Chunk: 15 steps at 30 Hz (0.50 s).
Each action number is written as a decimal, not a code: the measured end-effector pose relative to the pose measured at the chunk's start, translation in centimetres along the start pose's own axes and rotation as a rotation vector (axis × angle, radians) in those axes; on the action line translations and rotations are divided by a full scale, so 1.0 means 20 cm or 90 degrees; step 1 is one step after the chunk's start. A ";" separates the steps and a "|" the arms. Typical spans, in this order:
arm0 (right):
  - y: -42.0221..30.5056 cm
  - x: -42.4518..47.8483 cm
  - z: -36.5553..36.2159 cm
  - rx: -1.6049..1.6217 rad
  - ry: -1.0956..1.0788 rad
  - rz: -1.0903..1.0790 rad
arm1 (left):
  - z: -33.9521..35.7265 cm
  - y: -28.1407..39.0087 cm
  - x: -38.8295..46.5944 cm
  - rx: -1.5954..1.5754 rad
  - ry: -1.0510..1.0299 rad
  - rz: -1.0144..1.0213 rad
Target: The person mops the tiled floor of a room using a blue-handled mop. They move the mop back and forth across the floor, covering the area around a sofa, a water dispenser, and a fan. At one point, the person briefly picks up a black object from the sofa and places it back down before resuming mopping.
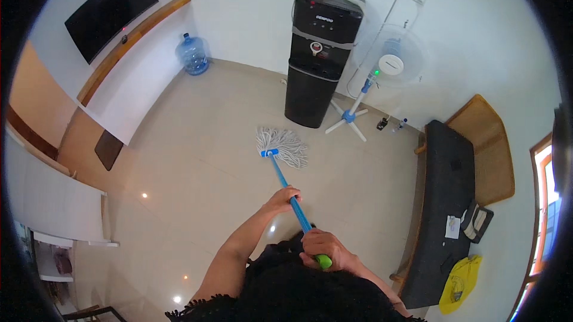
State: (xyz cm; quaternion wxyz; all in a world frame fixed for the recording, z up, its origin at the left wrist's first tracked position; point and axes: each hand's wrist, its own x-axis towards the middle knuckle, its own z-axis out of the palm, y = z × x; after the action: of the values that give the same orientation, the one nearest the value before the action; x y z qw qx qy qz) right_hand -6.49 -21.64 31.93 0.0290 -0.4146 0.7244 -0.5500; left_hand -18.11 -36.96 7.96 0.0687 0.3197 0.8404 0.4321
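A string mop (286, 145) lies with its grey-white strands spread on the beige tile floor (215, 143). Its blue clamp joins a blue handle (301, 215) that slants back towards my body. Around the handle's middle, my left hand (284, 199) is closed. My right hand (326, 247) grips the upper end, just below the green end cap (323, 261). Dark clothing or hair covers the floor directly beneath me.
Ahead stand a black water dispenser (313, 93) and a white-and-blue pedestal fan (353, 111). A blue water jug (193, 55) sits in the corner, below a wooden wall shelf (134, 37). To the right is a dark-cushioned bench (441, 223) with a yellow bag (460, 284).
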 end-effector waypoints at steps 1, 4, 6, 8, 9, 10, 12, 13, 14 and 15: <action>0.05 0.04 -0.02 -0.003 -0.013 0.004 | -0.03 -0.05 0.04 -0.003 0.014 -0.001; 0.22 0.17 -0.17 -0.005 0.018 -0.013 | -0.12 -0.14 0.24 0.015 0.020 -0.022; 0.32 0.29 -0.29 0.043 0.049 -0.001 | -0.16 -0.20 0.38 0.015 0.030 -0.054; 0.39 0.42 -0.43 0.070 0.059 0.024 | -0.23 -0.25 0.53 0.009 0.045 -0.069; 0.43 0.48 -0.48 0.073 0.048 0.018 | -0.29 -0.28 0.61 0.010 0.053 -0.072; 0.48 0.55 -0.52 0.076 0.038 0.013 | -0.33 -0.34 0.68 0.001 0.044 -0.066; 0.57 0.68 -0.60 0.073 0.011 0.001 | -0.44 -0.43 0.79 0.006 -0.005 -0.095; 0.63 0.72 -0.62 0.068 -0.006 -0.007 | -0.50 -0.47 0.86 0.006 -0.026 -0.107; 0.69 0.79 -0.65 0.063 -0.022 -0.014 | -0.55 -0.54 0.92 0.018 -0.015 -0.091; 0.74 0.85 -0.67 0.065 -0.029 -0.014 | -0.57 -0.60 0.94 0.025 -0.007 -0.083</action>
State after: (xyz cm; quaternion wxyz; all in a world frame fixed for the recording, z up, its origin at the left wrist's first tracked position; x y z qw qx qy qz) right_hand -32.68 -21.34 32.05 0.0606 -0.4332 0.6899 -0.5768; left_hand -43.10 -38.61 8.85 0.0951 0.2682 0.8672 0.4086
